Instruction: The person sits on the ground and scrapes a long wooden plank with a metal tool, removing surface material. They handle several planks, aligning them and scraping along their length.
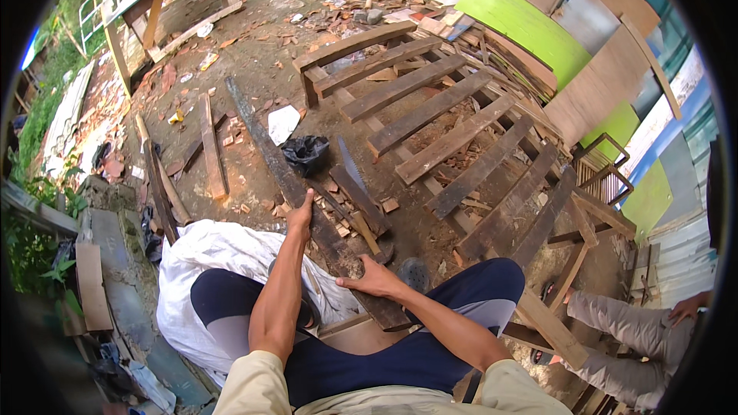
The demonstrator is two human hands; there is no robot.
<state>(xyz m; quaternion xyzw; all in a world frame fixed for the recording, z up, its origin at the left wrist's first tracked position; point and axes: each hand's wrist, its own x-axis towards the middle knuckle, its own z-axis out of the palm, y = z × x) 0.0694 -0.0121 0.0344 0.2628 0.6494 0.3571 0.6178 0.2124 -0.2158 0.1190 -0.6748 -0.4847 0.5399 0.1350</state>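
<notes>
The long dark plank [327, 240] is slanting over the ground [269, 88], its near end sitting between the person's two knees [496, 280]. One black plastic bag [305, 154] is resting just beside the plank, its contents hard to make out. The left hand [298, 219], farther up, and right hand [371, 277] are gripping the plank's opposite edges, fingers closing around wood.

Left grip [300, 219]: around long dark plank [278, 173], mid-length
Right grip [373, 277]: holding plank's nearer end
Slatted wooden frame [456, 138]: farther right
</notes>
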